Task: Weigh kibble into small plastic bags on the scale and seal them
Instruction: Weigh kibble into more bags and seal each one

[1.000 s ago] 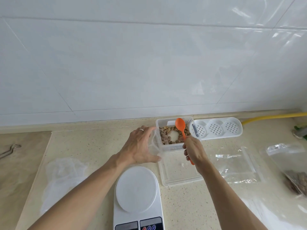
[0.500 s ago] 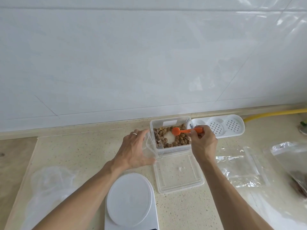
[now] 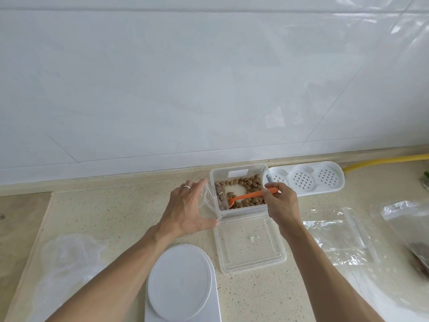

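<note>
Right hand (image 3: 282, 204) grips my orange spoon (image 3: 246, 197), bowl down in the tub (image 3: 239, 213) of kibble (image 3: 251, 182); left hand (image 3: 186, 211) holds a small bag (image 3: 209, 203) open beside it, behind the scale (image 3: 181, 283).

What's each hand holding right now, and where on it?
Right hand pinches the orange spoon at its handle end; left hand grips the small clear bag by its side.

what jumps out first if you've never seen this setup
The orange spoon, held by the right hand, dips into the clear kibble box at the counter's back. Just left, the left hand holds a small clear bag against the box; the white scale sits bare in front.
</note>
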The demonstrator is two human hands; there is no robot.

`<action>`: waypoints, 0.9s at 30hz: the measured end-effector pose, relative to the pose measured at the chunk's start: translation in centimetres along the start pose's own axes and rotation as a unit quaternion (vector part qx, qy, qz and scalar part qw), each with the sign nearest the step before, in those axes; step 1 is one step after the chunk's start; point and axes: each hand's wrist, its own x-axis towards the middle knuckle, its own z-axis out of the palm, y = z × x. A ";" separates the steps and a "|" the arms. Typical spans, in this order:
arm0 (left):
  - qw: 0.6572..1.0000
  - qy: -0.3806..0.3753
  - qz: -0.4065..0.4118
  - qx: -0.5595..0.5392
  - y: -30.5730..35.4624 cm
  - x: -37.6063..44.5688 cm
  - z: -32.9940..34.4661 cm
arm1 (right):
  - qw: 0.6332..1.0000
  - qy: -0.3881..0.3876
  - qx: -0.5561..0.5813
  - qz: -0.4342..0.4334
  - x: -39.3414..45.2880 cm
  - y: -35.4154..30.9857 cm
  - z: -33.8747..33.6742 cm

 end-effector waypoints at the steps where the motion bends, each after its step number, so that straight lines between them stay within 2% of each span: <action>1: 1.000 0.000 0.000 0.002 0.1 0.0 0.0 | 1.000 0.002 0.015 0.015 -0.1 0.1 0.0; 8: 0.998 0.028 -0.011 0.061 0.6 0.9 -1.3 | 0.992 0.024 0.106 0.064 -0.7 0.2 -0.7; 13: 0.993 0.029 -0.014 0.113 1.1 1.9 -2.1 | 0.991 0.040 0.125 0.024 -1.2 -1.2 -2.5; 16: 0.993 0.030 -0.001 0.117 2.0 2.5 -2.1 | 0.993 0.031 0.105 -0.032 -1.7 -2.8 -3.4; 21: 0.997 0.022 0.058 0.055 3.9 2.8 -1.9 | 0.990 -0.034 0.017 -0.134 -3.4 -5.7 -3.0; 27: 0.991 0.032 0.041 -0.120 4.6 2.4 -2.0 | 0.985 -0.099 0.027 -0.141 -4.2 -6.7 -2.6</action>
